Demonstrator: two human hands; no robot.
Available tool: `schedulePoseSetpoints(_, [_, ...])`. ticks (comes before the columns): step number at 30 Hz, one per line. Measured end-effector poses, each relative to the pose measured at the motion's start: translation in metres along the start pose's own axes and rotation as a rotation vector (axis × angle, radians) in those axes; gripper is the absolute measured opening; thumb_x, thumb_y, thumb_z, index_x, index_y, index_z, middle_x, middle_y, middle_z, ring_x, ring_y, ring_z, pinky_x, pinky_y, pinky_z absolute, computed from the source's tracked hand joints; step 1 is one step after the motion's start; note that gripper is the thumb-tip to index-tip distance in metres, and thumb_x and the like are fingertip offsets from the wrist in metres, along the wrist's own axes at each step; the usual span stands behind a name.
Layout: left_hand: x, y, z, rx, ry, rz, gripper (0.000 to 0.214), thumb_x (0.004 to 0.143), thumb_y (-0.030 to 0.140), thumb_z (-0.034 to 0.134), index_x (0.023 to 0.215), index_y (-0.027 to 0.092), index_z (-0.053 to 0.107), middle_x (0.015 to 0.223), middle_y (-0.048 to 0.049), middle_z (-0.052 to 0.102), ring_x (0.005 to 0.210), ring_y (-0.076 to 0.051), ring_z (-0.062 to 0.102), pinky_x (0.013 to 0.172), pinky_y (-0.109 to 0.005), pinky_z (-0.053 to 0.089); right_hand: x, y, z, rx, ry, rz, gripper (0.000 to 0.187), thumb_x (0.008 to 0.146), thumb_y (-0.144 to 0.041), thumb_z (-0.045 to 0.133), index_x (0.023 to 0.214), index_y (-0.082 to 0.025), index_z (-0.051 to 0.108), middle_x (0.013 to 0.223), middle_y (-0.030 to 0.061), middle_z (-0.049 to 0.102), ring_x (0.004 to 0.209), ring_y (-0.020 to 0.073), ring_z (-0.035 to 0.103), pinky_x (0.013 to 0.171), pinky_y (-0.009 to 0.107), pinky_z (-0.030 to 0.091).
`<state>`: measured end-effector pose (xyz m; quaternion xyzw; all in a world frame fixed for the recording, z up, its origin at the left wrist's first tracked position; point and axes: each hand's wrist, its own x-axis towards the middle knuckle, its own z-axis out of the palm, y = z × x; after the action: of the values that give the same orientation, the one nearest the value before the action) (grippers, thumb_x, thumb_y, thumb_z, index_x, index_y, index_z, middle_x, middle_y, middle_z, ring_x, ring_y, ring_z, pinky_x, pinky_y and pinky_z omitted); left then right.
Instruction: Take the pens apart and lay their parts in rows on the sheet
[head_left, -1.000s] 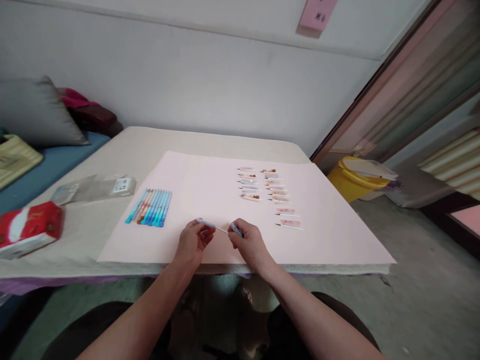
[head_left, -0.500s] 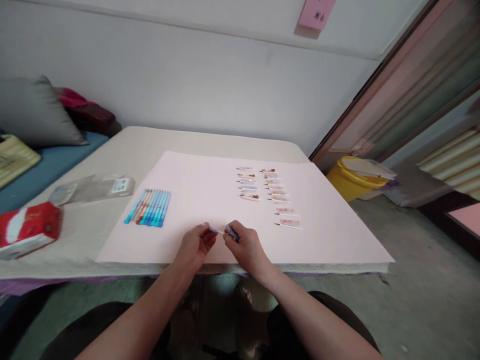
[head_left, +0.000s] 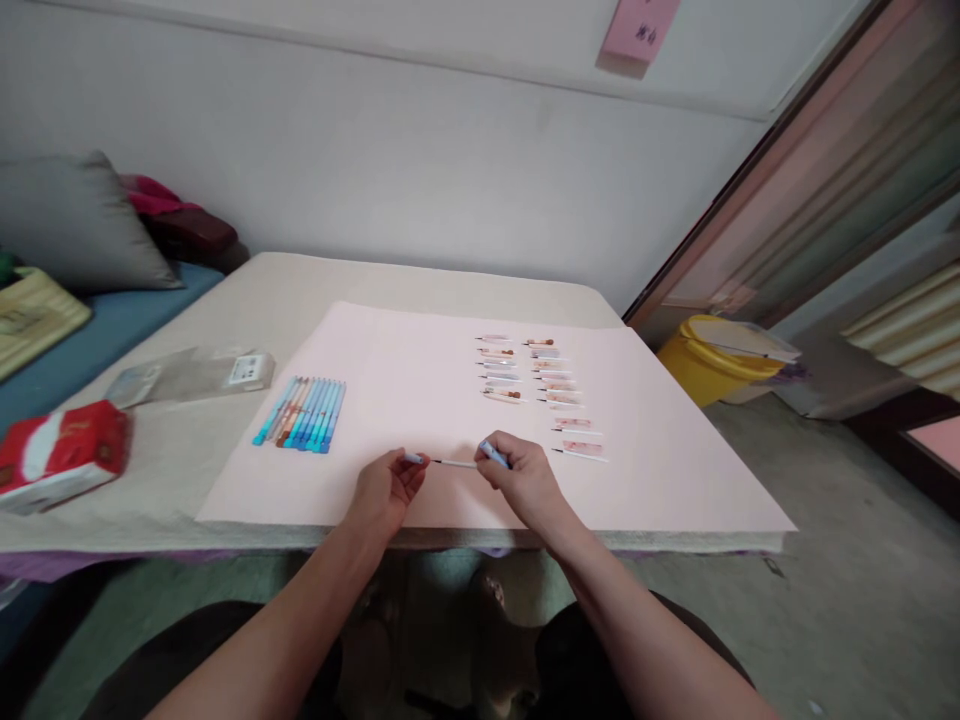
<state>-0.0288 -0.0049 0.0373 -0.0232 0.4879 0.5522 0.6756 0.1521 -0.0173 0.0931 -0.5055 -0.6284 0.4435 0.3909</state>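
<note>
My left hand [head_left: 386, 487] is closed on a small pale blue pen piece [head_left: 413, 458] near the front edge of a pink paper sheet [head_left: 405, 375]. My right hand [head_left: 521, 477] is closed on a blue pen barrel [head_left: 494, 455], and a thin white refill [head_left: 454, 463] sticks out of it toward my left hand. The two pieces are apart, with the refill's dark tip close to the left piece. A bundle of blue pens [head_left: 301, 413] lies on the sheet to the left. Rows of taken-apart pen pieces [head_left: 540, 385] lie to the right.
The sheet lies on a beige table [head_left: 247, 300]. A clear plastic packet [head_left: 191, 372] and a red tissue pack [head_left: 60, 455] sit at the left. A grey pillow [head_left: 71, 225] rests on a blue seat. A yellow bucket [head_left: 705, 365] stands on the floor at the right.
My hands were close together half a second ago. Now my right hand has drawn to the right, and the white refill shows between the two pieces.
</note>
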Motion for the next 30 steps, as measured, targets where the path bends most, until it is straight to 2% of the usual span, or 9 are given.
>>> schedulePoseSetpoints(4, [0.001,0.001,0.000,-0.032,0.004,-0.007,0.012,0.078,0.008,0.050,0.067,0.009,0.055,0.062,-0.0097,0.064,0.056,-0.014,0.064,0.048,-0.020,0.052,0.004,0.001,-0.006,0.139,0.048,0.088,0.004,0.065,-0.014,0.051,0.065,-0.016,0.055,0.049,-0.0066,0.042,0.047,0.0075,0.035,0.046,0.019,0.027])
schedulePoseSetpoints(9, [0.002,0.003,0.000,-0.043,-0.031,-0.008,0.009,0.076,0.007,0.052,0.069,0.009,0.056,0.064,-0.0091,0.065,0.058,-0.014,0.064,0.049,-0.020,0.052,0.003,0.001,-0.002,0.161,0.029,0.086,0.005,0.066,-0.013,0.052,0.065,-0.016,0.055,0.050,-0.0063,0.045,0.048,0.0076,0.037,0.047,0.020,0.028])
schedulePoseSetpoints(15, [-0.003,0.004,0.001,-0.083,-0.169,-0.081,0.004,0.076,0.007,0.055,0.077,0.008,0.059,0.071,-0.0072,0.066,0.065,-0.013,0.065,0.054,-0.019,0.053,0.003,0.005,0.005,0.132,0.080,0.078,0.006,0.070,-0.018,0.053,0.065,-0.017,0.054,0.051,-0.0058,0.048,0.049,0.0082,0.038,0.049,0.020,0.029])
schedulePoseSetpoints(22, [-0.005,-0.011,0.001,0.084,-0.303,-0.047,0.007,0.076,0.015,0.060,0.082,0.011,0.061,0.080,-0.0099,0.067,0.065,-0.012,0.063,0.053,-0.019,0.051,0.003,0.018,0.022,0.031,0.134,0.064,0.010,0.074,-0.021,0.051,0.065,-0.018,0.054,0.054,-0.0050,0.050,0.052,0.0096,0.044,0.053,0.021,0.034])
schedulePoseSetpoints(26, [-0.007,-0.015,0.000,0.070,-0.341,-0.069,0.003,0.075,0.012,0.061,0.078,0.012,0.059,0.077,-0.0064,0.066,0.065,-0.011,0.062,0.056,-0.020,0.052,0.005,0.030,0.035,-0.038,0.069,0.036,0.009,0.074,-0.018,0.049,0.068,-0.018,0.055,0.056,-0.0043,0.053,0.056,0.0105,0.049,0.057,0.021,0.036])
schedulePoseSetpoints(30, [-0.009,-0.015,-0.001,0.046,-0.307,-0.084,0.005,0.073,0.008,0.060,0.076,0.012,0.059,0.074,-0.0053,0.066,0.065,-0.011,0.062,0.060,-0.021,0.052,0.003,0.034,0.039,-0.069,0.007,0.020,0.008,0.075,-0.018,0.049,0.072,-0.018,0.057,0.057,-0.0045,0.053,0.056,0.0099,0.049,0.055,0.021,0.035])
